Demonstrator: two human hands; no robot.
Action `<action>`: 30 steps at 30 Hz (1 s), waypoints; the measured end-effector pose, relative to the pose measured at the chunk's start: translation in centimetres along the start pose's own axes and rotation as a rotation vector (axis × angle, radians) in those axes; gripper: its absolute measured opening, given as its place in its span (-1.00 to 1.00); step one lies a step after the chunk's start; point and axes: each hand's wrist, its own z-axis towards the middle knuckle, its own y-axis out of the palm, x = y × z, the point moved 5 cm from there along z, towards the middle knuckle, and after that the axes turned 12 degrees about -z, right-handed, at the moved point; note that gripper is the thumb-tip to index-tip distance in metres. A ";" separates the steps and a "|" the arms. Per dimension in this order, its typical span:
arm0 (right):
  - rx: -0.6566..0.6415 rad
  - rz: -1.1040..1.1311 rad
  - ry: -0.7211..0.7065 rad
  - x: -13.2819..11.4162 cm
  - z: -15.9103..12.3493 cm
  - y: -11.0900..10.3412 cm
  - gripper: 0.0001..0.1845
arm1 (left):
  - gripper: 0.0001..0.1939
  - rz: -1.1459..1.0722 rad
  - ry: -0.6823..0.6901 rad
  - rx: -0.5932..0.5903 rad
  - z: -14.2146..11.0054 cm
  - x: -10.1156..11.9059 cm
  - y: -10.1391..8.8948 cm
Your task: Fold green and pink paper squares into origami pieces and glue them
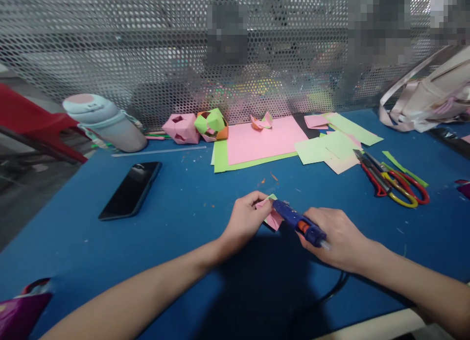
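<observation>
My left hand (246, 216) pinches a small folded paper piece (273, 220), pink with a bit of light green at its top. In my right hand (336, 237) is a dark blue hot glue gun (293, 217) with an orange part and a clear glue stick poking out of its back end. The gun's nozzle points left and meets the folded paper close to my left fingertips; whether it touches cannot be made out. A black cord trails from below my right hand. My right fingers around the handle are partly hidden.
Folded paper shapes, one pink (181, 129) and one green and orange (212, 124), stand by the perforated metal screen (154, 51). Pink sheets (264, 141), pale green slips (312, 150), scissors (402, 188) and a cutter (370, 173) lie ahead. A phone (130, 190) and bottle (110, 124) are left.
</observation>
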 end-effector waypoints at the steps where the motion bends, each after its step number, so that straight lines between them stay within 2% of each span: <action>1: -0.005 0.001 -0.003 0.0 0.0 0.0 -0.85 | -0.81 -0.002 -0.001 -0.002 0.0 0.0 0.0; 15: -0.019 0.024 0.093 0.7 0.0 -0.3 -0.83 | -0.76 -0.051 0.008 0.069 -0.1 0.8 -0.3; 23: 0.123 0.251 0.230 1.8 0.2 -1.1 -0.80 | -0.80 -0.126 -0.037 0.105 -0.2 0.8 -0.5; 27: 0.201 0.172 0.306 3.5 0.4 -0.3 -0.76 | -0.81 -0.142 -0.040 0.120 -0.4 1.2 -0.5; 30: 0.176 -0.004 0.344 5.1 0.9 1.1 -0.69 | -0.84 -0.143 -0.059 0.119 -0.7 1.4 -0.3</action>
